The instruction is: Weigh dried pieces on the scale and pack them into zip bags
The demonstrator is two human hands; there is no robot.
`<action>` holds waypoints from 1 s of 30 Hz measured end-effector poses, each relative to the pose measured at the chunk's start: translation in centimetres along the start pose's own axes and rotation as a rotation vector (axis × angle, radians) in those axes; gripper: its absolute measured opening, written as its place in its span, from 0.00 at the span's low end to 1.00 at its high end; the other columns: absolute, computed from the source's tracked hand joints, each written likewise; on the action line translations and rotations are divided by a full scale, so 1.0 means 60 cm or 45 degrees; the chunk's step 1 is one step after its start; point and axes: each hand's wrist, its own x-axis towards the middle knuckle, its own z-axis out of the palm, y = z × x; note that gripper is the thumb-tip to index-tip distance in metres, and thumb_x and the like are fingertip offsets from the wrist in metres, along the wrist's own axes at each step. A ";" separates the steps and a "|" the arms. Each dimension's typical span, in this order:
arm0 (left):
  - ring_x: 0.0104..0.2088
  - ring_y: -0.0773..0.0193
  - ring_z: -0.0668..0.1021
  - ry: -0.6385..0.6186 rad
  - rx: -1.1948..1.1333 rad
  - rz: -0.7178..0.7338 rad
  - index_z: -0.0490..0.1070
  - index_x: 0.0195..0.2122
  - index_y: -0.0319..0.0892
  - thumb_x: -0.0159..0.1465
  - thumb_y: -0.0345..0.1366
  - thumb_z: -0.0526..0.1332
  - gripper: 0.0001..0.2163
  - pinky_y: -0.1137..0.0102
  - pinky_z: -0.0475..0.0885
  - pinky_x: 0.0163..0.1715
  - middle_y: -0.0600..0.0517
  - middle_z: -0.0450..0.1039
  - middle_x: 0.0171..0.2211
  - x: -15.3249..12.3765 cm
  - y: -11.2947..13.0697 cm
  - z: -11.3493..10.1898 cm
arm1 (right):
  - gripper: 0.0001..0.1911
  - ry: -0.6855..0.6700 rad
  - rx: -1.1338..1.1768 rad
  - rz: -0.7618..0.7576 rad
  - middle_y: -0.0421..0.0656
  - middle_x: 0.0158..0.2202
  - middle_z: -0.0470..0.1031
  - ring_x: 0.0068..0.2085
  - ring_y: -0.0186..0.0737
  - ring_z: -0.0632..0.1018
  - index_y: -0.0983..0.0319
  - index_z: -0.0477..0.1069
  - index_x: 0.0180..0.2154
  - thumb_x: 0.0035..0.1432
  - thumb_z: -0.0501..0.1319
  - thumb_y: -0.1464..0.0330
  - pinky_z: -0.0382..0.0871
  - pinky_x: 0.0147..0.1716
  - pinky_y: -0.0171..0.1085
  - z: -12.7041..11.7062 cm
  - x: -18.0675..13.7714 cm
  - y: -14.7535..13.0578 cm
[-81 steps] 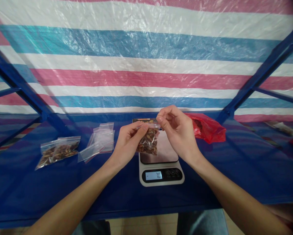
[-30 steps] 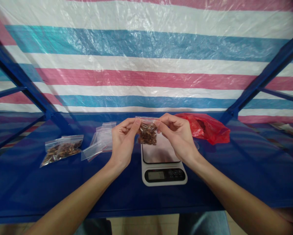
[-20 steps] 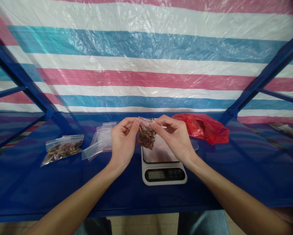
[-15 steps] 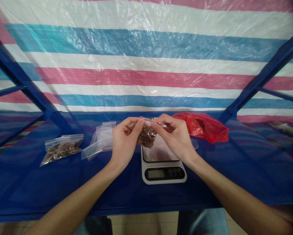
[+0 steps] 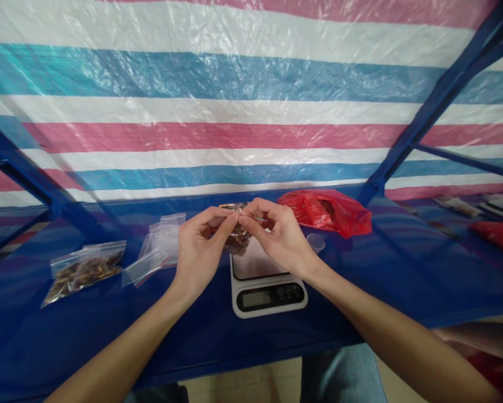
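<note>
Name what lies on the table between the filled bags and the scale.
Head view: a loose pile of empty clear zip bags, left of the left hand.

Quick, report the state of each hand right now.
Left hand: closed, pinching the top edge of the small clear plastic zip bag of brown pieces.
Right hand: closed, pinching the same bag's top edge.

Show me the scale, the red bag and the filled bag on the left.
scale (image 5: 269,298), head view, front panel.
red bag (image 5: 330,210), head view, crumpled middle.
filled bag (image 5: 83,270), head view, brown contents.
</note>
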 end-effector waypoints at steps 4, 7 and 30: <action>0.31 0.64 0.83 0.081 -0.005 0.035 0.82 0.37 0.42 0.64 0.43 0.72 0.09 0.74 0.79 0.31 0.52 0.83 0.32 -0.002 0.006 0.004 | 0.14 0.026 -0.003 -0.004 0.38 0.27 0.77 0.30 0.35 0.74 0.61 0.75 0.31 0.60 0.72 0.59 0.67 0.31 0.35 -0.007 0.005 -0.011; 0.32 0.64 0.84 0.117 -0.035 0.062 0.83 0.37 0.41 0.65 0.43 0.72 0.09 0.74 0.79 0.33 0.51 0.84 0.33 -0.003 0.007 0.007 | 0.17 0.057 0.011 0.042 0.40 0.25 0.77 0.28 0.35 0.74 0.61 0.75 0.27 0.56 0.74 0.57 0.66 0.28 0.35 -0.014 0.010 -0.015; 0.38 0.62 0.83 -0.088 -0.132 0.023 0.85 0.42 0.42 0.69 0.43 0.67 0.11 0.71 0.82 0.36 0.47 0.83 0.41 0.006 0.011 -0.008 | 0.14 0.099 -0.187 0.019 0.37 0.23 0.70 0.27 0.34 0.66 0.60 0.71 0.25 0.56 0.73 0.64 0.57 0.28 0.37 -0.036 0.019 -0.009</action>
